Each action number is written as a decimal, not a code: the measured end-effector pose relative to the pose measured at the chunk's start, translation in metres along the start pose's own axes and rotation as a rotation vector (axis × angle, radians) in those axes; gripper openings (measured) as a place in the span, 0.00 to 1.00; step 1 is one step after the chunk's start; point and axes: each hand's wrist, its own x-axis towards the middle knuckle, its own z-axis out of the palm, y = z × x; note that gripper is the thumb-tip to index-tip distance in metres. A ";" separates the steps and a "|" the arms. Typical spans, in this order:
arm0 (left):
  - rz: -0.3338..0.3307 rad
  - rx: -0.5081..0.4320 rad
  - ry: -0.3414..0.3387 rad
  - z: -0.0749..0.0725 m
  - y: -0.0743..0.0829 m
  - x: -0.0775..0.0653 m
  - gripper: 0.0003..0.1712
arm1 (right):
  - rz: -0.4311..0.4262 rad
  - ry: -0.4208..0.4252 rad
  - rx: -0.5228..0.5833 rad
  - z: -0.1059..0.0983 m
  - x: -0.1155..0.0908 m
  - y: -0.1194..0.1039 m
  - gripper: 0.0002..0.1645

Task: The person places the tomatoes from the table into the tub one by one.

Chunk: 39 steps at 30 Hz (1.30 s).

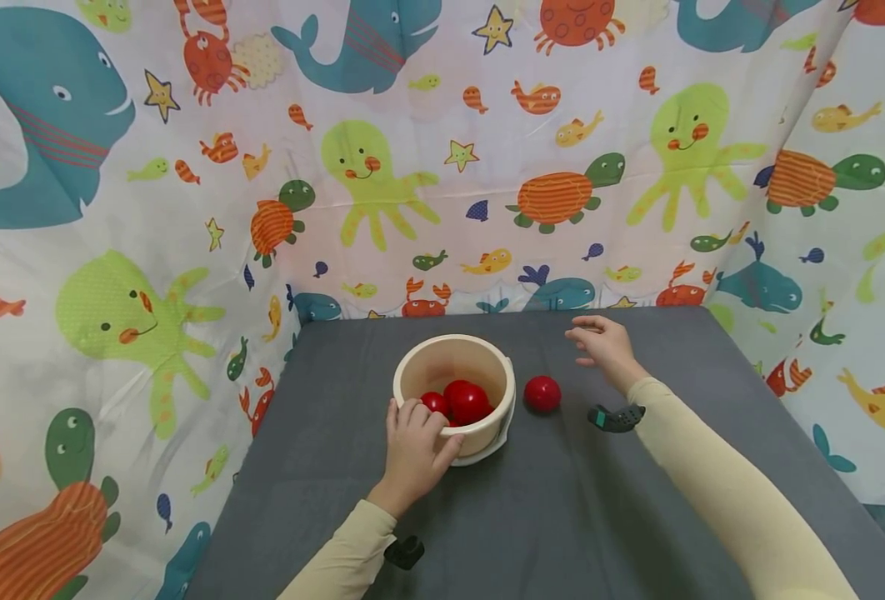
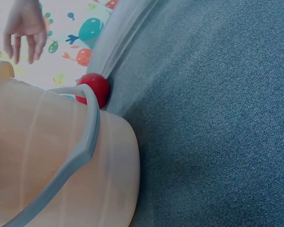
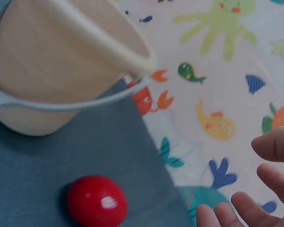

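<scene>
A cream bucket (image 1: 453, 346) with a pale grey handle (image 2: 87, 137) stands upright on the grey cloth. Several shiny red balls (image 1: 469, 403) lie inside it. My left hand (image 1: 414, 450) holds the bucket's near left rim, fingers over the edge and thumb along the outside. One more red ball (image 1: 542, 394) sits on the cloth just right of the bucket. Beyond that ball and to its right, my right hand (image 1: 602, 346) is raised with loosely bent fingers and nothing in them. In the right wrist view its fingers (image 3: 251, 208) are spread apart, away from the ball (image 3: 97, 202).
Grey cloth (image 1: 322, 392) covers the table. A curtain (image 1: 442, 275) printed with sea animals hangs along the back and both sides. Dark bands (image 1: 617, 418) are strapped at both wrists over cream sleeves. The bucket's handle hangs down on its right side.
</scene>
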 end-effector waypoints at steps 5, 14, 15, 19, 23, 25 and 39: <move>-0.005 -0.004 -0.006 0.000 -0.001 0.001 0.14 | 0.040 0.013 -0.027 0.005 0.001 0.024 0.32; -0.003 0.009 -0.003 -0.001 -0.001 0.002 0.13 | 0.095 -0.010 -0.062 0.026 0.004 0.057 0.32; -0.004 0.007 -0.003 -0.001 0.000 0.002 0.13 | 0.101 -0.011 -0.064 0.028 0.004 0.060 0.31; 0.000 0.000 0.005 -0.002 0.001 0.003 0.13 | 0.127 -0.002 -0.042 0.038 0.006 0.071 0.31; -0.003 -0.003 0.002 -0.002 0.001 0.004 0.13 | 0.134 0.012 -0.035 0.047 0.006 0.078 0.31; -0.007 -0.002 -0.005 -0.002 0.001 0.004 0.13 | 0.142 0.019 -0.041 0.051 0.006 0.082 0.32; -0.019 0.013 -0.024 0.000 0.000 0.004 0.14 | 0.144 0.075 -0.040 0.068 0.008 0.101 0.31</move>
